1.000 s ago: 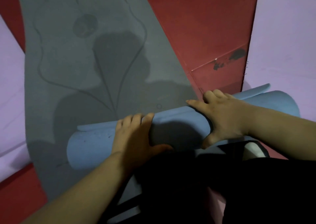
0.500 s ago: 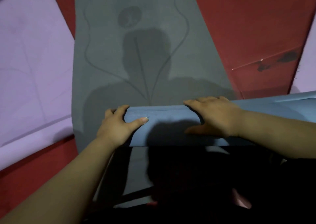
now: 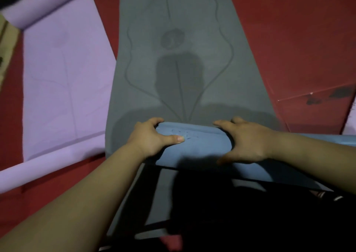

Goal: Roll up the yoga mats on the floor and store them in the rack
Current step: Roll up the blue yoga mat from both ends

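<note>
grey mat [image 3: 173, 68] lies flat on the red floor [image 3: 289, 39], its near end wound into a blue-backed roll [image 3: 202, 147] right in front of the person. left hand [image 3: 148, 140] grips the roll's left end, fingers curled over the far edge, thumb on the near face. right hand [image 3: 248, 140] clasps it further right, fingers over the top, thumb low on the near side. purple mat [image 3: 63, 78] lies just beside, to the left.

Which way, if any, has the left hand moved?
Yes, leftward: the left hand grips the light blue roll at its end, left of the printed centre line on the grey mat.
</note>
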`<state>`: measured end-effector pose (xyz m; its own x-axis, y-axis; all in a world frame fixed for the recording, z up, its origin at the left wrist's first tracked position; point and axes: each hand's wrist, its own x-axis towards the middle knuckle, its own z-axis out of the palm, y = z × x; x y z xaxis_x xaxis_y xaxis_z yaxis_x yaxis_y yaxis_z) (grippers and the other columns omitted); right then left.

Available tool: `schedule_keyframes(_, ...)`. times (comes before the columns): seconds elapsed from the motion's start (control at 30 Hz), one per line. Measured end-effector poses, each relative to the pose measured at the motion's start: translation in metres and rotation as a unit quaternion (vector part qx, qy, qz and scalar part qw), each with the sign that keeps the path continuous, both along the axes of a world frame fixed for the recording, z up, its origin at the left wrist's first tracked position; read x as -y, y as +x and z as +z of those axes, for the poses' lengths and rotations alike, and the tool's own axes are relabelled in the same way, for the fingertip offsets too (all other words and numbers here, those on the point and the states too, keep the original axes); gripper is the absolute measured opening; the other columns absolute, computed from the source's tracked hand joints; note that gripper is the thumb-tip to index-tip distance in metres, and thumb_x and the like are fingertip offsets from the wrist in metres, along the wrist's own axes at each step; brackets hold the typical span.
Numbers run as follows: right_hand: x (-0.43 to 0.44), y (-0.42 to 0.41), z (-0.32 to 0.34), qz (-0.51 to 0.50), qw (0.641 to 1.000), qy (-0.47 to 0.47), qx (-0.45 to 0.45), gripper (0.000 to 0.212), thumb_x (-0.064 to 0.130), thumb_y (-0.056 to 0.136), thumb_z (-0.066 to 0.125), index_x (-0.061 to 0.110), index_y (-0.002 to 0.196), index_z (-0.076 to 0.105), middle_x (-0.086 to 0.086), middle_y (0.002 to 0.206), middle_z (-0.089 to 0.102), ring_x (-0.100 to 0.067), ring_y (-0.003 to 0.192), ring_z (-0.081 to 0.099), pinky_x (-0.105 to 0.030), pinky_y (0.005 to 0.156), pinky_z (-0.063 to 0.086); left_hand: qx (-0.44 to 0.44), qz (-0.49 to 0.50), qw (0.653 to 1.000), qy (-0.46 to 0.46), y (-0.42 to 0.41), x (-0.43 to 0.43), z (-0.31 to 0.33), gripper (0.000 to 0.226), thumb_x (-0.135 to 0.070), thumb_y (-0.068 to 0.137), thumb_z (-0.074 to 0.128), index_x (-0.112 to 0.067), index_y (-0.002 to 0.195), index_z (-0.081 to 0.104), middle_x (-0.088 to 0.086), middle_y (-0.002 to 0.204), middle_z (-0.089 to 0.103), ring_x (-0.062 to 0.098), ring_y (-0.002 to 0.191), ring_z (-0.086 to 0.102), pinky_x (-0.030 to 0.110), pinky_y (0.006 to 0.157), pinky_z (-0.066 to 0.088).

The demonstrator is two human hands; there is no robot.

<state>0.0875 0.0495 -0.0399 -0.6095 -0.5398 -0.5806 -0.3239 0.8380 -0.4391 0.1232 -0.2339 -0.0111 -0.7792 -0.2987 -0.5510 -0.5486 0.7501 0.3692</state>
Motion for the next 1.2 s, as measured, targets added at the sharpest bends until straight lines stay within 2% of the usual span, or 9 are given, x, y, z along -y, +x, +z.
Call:
schedule_keyframes(0.2,0.0,-0.032,0.098,-0.031,0.992,-0.12,-0.016,0.137,0.059,0.056,0.093,0.044,0.159,0.006,0.025,0.144,0.041,-0.001,0.127,0.046,-0.02,0.105,0.038,-0.207,-0.089,0.974,-0.038,-0.023,-0.05,0.119,0.096,-0.061,0.053,0.093,-0.038,0.139,0.057,-0.004,0.121,0.039,0.01,0.098,0.052,0.02,0.098,0.041)
schedule_keyframes(0.5,-0.017,-0.006,0.278,-0.066,0.934,-0.264,-0.233,0.156,0.052,0.051,0.097,0.048,0.156,-0.018,0.011,0.167,0.017,-0.009,0.148,0.027,-0.029,0.117,0.033,-0.458,-0.249,0.849,-0.087,0.01,-0.091,0.311,0.086,-0.057,0.066,0.087,-0.04,0.143,0.052,-0.008,0.14,0.04,0.013,0.123,0.049,0.039,0.105,0.047)
schedule_keyframes(0.67,-0.012,0.036,0.347,-0.055,0.899,-0.312,-0.301,0.159,0.052,0.05,0.098,0.043,0.157,-0.02,0.026,0.157,0.014,0.007,0.142,0.019,-0.017,0.114,0.026,-0.577,-0.19,0.794,-0.032,0.053,-0.08,0.382,0.09,-0.063,0.064,0.082,-0.044,0.144,0.046,-0.022,0.134,0.059,0.003,0.124,0.055,0.043,0.106,0.046)
schedule_keyframes(0.77,0.002,0.06,0.382,-0.041,0.887,-0.333,-0.316,0.16,0.052,0.049,0.099,0.054,0.152,-0.022,0.029,0.155,0.012,0.011,0.14,0.02,-0.019,0.113,0.028,-0.627,-0.107,0.769,-0.062,0.08,-0.073,0.416,0.085,-0.077,0.07,0.066,-0.047,0.146,0.043,-0.021,0.134,0.057,0.009,0.126,0.049,0.046,0.108,0.043)
schedule_keyframes(0.83,0.015,0.072,0.399,-0.053,0.878,-0.352,-0.32,0.162,0.052,0.045,0.1,0.059,0.15,-0.023,0.021,0.163,0.015,0.002,0.144,0.025,-0.028,0.115,0.032,-0.621,-0.057,0.779,-0.069,0.094,-0.066,0.433,0.088,-0.084,0.069,0.057,-0.044,0.146,0.045,-0.015,0.144,0.048,0.011,0.132,0.041,0.038,0.11,0.038)
schedule_keyframes(0.97,0.04,0.085,0.41,-0.038,0.885,-0.361,-0.292,0.158,0.047,0.05,0.1,0.063,0.147,-0.025,0.015,0.165,0.017,0.004,0.139,0.027,-0.027,0.114,0.032,-0.606,-0.019,0.795,0.023,0.113,-0.048,0.441,0.073,-0.067,0.073,0.077,-0.036,0.137,0.059,-0.017,0.133,0.052,-0.003,0.115,0.051,0.005,0.088,0.033)
schedule_keyframes(1.03,0.047,0.086,0.406,-0.021,0.889,-0.399,-0.224,0.145,0.041,0.061,0.097,0.064,0.15,-0.015,0.019,0.164,0.025,0.004,0.142,0.033,-0.03,0.117,0.035,-0.606,-0.019,0.794,0.046,0.119,-0.036,0.428,0.075,-0.066,0.067,0.082,-0.036,0.133,0.062,-0.019,0.128,0.052,-0.006,0.113,0.053,0.005,0.089,0.037)
schedule_keyframes(1.13,0.054,0.093,0.375,-0.02,0.867,-0.492,-0.076,0.105,0.011,0.086,0.081,0.055,0.153,0.013,0.032,0.146,0.05,0.002,0.136,0.049,-0.025,0.11,0.045,-0.569,-0.058,0.818,0.054,0.124,-0.023,0.383,0.084,-0.072,0.057,0.077,-0.036,0.131,0.061,-0.019,0.128,0.049,-0.016,0.116,0.047,0.003,0.096,0.036)
schedule_keyframes(1.2,0.059,0.103,0.349,-0.034,0.875,-0.481,-0.046,0.095,0.014,0.09,0.075,0.05,0.154,0.015,0.035,0.141,0.053,0.003,0.134,0.05,-0.025,0.112,0.043,-0.53,-0.072,0.844,0.052,0.126,-0.019,0.355,0.082,-0.075,0.055,0.073,-0.04,0.128,0.06,-0.019,0.131,0.044,-0.021,0.118,0.041,0.002,0.1,0.033)
